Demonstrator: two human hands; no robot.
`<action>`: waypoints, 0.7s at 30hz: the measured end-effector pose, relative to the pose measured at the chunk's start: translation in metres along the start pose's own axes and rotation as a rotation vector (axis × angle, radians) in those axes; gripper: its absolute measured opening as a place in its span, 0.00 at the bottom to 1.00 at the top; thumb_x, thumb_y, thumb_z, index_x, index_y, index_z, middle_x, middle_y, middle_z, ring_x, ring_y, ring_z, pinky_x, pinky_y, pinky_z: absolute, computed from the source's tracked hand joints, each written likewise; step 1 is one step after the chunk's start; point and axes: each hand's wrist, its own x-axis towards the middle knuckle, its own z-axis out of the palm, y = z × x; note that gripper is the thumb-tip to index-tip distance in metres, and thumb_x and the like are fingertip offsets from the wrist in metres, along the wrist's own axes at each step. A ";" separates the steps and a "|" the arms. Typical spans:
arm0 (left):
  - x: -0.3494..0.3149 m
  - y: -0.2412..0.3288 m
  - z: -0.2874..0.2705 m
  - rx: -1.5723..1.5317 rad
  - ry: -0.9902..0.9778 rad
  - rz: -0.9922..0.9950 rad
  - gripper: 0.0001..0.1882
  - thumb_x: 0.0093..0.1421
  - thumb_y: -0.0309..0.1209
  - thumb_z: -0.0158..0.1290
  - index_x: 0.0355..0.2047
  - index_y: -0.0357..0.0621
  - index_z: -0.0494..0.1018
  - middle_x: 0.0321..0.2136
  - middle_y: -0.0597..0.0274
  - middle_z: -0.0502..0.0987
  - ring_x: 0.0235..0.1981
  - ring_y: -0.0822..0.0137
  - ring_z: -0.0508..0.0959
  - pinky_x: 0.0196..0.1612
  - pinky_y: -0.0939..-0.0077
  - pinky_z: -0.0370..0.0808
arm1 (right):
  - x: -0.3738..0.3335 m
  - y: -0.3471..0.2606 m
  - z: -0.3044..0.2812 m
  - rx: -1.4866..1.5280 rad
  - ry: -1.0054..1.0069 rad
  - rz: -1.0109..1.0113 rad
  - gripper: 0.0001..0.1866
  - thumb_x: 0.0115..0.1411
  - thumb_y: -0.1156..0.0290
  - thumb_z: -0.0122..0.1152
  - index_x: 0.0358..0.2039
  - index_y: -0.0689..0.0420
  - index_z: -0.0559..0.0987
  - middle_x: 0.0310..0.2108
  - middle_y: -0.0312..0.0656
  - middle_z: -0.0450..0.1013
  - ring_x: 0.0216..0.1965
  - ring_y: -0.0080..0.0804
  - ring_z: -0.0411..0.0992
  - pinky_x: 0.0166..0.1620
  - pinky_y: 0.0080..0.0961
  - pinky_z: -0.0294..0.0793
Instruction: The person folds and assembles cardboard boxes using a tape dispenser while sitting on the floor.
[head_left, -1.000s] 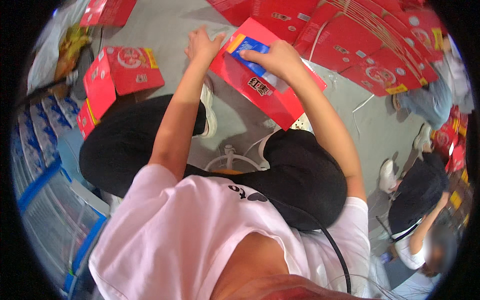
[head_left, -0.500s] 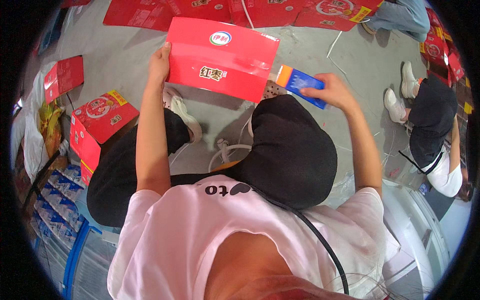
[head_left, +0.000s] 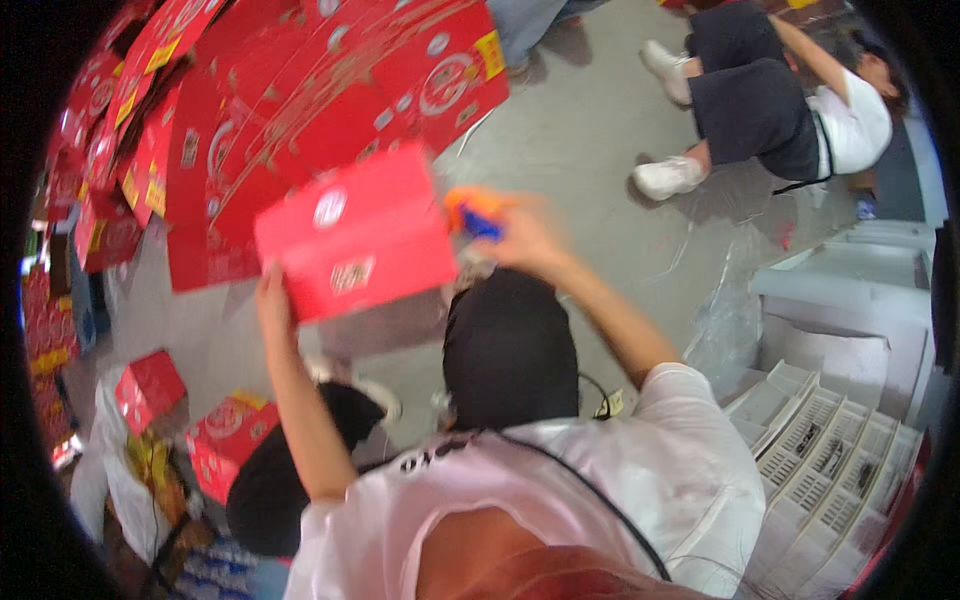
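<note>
My left hand (head_left: 274,292) grips the near left edge of a red cardboard carton (head_left: 395,235). The carton is held out in front of my knees, its printed face with a crease across the middle turned up toward me. My right hand (head_left: 530,238) is closed around a blue-and-orange object (head_left: 478,218) right by the carton's right edge. Motion smears that hand and the object, so its kind and whether it touches the carton cannot be made out.
Large flattened red cardboard sheets (head_left: 330,120) lie ahead on the grey floor, with stacked red cartons at far left. Smaller red boxes (head_left: 230,440) stand by my left leg. A person (head_left: 765,110) sits at upper right. White slatted crates (head_left: 820,460) are at my right.
My view has swung, so the flattened cardboard and the other person appear elsewhere. The blue-and-orange object is turned and shows more orange beside the carton's right edge. Both hands keep their hold.
</note>
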 end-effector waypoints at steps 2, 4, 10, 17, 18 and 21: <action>0.012 0.012 0.046 0.006 -0.130 0.024 0.18 0.68 0.40 0.46 0.44 0.37 0.75 0.41 0.61 0.78 0.38 0.70 0.76 0.43 0.73 0.72 | -0.020 -0.036 -0.082 -0.103 -0.014 0.435 0.23 0.48 0.54 0.70 0.36 0.59 0.79 0.27 0.47 0.76 0.29 0.40 0.77 0.34 0.31 0.75; 0.017 -0.001 0.115 -0.190 -0.288 -0.086 0.20 0.68 0.43 0.46 0.49 0.39 0.73 0.46 0.58 0.78 0.48 0.66 0.76 0.52 0.68 0.72 | -0.051 -0.025 -0.127 -0.361 0.267 0.217 0.25 0.48 0.51 0.71 0.33 0.61 0.78 0.24 0.46 0.75 0.27 0.41 0.76 0.32 0.33 0.74; 0.043 -0.113 0.261 -0.609 -0.791 -0.460 0.20 0.70 0.46 0.42 0.46 0.42 0.73 0.45 0.57 0.78 0.45 0.67 0.78 0.51 0.68 0.75 | -0.068 -0.065 -0.173 -0.451 0.416 0.255 0.24 0.50 0.51 0.71 0.35 0.60 0.79 0.27 0.47 0.76 0.28 0.45 0.76 0.33 0.35 0.73; -0.013 -0.036 0.321 1.033 -0.598 0.553 0.45 0.55 0.59 0.54 0.66 0.47 0.57 0.62 0.46 0.62 0.63 0.48 0.63 0.63 0.44 0.60 | -0.095 0.046 -0.143 -0.564 0.115 0.577 0.34 0.52 0.41 0.66 0.41 0.62 0.81 0.33 0.54 0.79 0.35 0.47 0.78 0.39 0.40 0.76; -0.018 0.028 0.311 1.179 -0.904 0.439 0.42 0.56 0.57 0.52 0.66 0.53 0.57 0.62 0.49 0.63 0.63 0.47 0.63 0.61 0.45 0.63 | -0.118 0.070 -0.149 -0.432 0.224 0.533 0.34 0.53 0.41 0.66 0.41 0.65 0.81 0.34 0.55 0.79 0.35 0.46 0.78 0.39 0.40 0.75; -0.004 0.123 0.173 1.399 -0.843 0.613 0.29 0.60 0.54 0.50 0.58 0.57 0.70 0.58 0.56 0.69 0.58 0.52 0.70 0.55 0.55 0.70 | -0.158 0.105 -0.149 -0.561 0.305 0.392 0.30 0.58 0.48 0.64 0.43 0.67 0.80 0.34 0.52 0.79 0.34 0.40 0.77 0.40 0.35 0.74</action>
